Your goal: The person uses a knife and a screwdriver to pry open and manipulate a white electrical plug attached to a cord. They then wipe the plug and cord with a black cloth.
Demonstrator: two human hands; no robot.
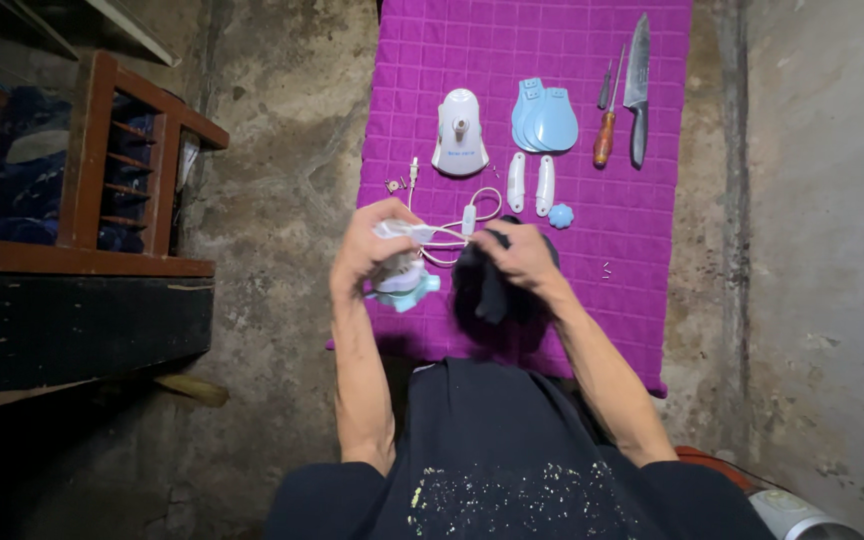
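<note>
Mat: purple quilted mat [642, 215] spread on the concrete floor [282, 200], parts laid out in rows on it.
Left hand: left hand [377, 245] up at 9 o'clock of the mat's near edge, fingers clamped on a white and pale blue motor unit [402, 283], a white cord [457, 225] running out of it toward 12.
Right hand: right hand [522, 255] just beside the left, fingers closed on a black cloth [492, 295], which hangs below the hand.
Cord: loops between the two hands, with an inline switch [469, 219].
Far row, 12 o'clock: white housing [460, 133], light blue fan blades [545, 118], two screwdrivers [607, 115], a knife [637, 85].
Middle row: two white clips [531, 183], a small blue knob [560, 215], small screws [393, 185] at 11 o'clock of the left hand.
9 o'clock, off the mat: wooden chair [102, 180].
</note>
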